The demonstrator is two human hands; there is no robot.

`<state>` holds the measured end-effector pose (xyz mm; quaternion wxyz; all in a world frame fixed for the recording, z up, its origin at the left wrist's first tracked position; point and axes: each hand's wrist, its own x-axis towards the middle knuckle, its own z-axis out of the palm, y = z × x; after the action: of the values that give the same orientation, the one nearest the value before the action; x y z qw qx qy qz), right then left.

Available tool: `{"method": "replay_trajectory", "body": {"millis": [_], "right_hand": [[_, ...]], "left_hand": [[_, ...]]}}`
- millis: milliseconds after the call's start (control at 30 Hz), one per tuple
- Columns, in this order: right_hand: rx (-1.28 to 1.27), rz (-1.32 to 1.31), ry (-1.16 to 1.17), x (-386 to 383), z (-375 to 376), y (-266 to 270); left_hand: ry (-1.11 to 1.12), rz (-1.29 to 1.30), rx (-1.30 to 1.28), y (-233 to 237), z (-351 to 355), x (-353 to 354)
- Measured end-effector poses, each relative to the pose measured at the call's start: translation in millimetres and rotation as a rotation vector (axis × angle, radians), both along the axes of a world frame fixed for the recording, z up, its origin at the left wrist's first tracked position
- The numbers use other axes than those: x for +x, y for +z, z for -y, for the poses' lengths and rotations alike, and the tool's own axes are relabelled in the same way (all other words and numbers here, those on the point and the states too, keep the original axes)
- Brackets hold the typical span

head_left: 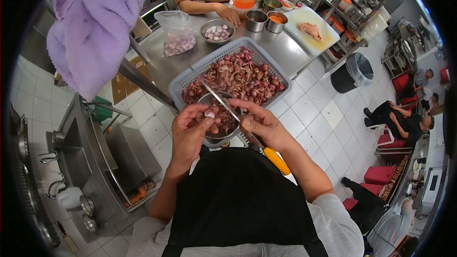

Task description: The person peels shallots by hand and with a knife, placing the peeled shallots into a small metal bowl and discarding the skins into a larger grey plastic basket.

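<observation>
My left hand (pixel 189 131) pinches a small pale-purple peeled shallot (pixel 209 113) between thumb and fingers. My right hand (pixel 262 123) is closed on a knife (pixel 221 97), its blade pointing up and left and its yellow handle (pixel 276 161) lying under the wrist. Below both hands is a metal bowl (pixel 223 136) with brown skins in it, partly hidden by my fingers. Just beyond stands a grey plastic basket (pixel 177 85) full of red unpeeled shallots (pixel 238 77).
On the steel table (pixel 159 72) are a bag of shallots (pixel 178 42), a bowl of peeled shallots (pixel 217 32), metal tins (pixel 256 20) and a cutting board with meat (pixel 312 31). A person's arms (pixel 204 0) rest at the far edge. A purple cloth (pixel 95 28) hangs upper left.
</observation>
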<state>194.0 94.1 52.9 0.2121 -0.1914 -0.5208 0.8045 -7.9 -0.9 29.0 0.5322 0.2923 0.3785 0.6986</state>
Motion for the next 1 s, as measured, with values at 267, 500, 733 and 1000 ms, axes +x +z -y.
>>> {"method": "replay_trajectory", "body": {"millis": [267, 500, 733, 1000], "right_hand": [[0.2, 0.007, 0.051, -12, 19, -1], [0.227, -0.036, 0.026, -17, 21, -3], [0.042, -0.13, 0.012, -8, 10, 4], [0.131, 0.266, -0.081, -12, 8, -55]], "left_hand": [[0.061, -0.042, -0.003, 1, -1, 1], [0.062, -0.047, 0.014, 5, 0, 3], [-0.035, 0.012, 0.003, -4, 2, -7], [0.058, 0.041, -0.202, -30, 7, -28]]}}
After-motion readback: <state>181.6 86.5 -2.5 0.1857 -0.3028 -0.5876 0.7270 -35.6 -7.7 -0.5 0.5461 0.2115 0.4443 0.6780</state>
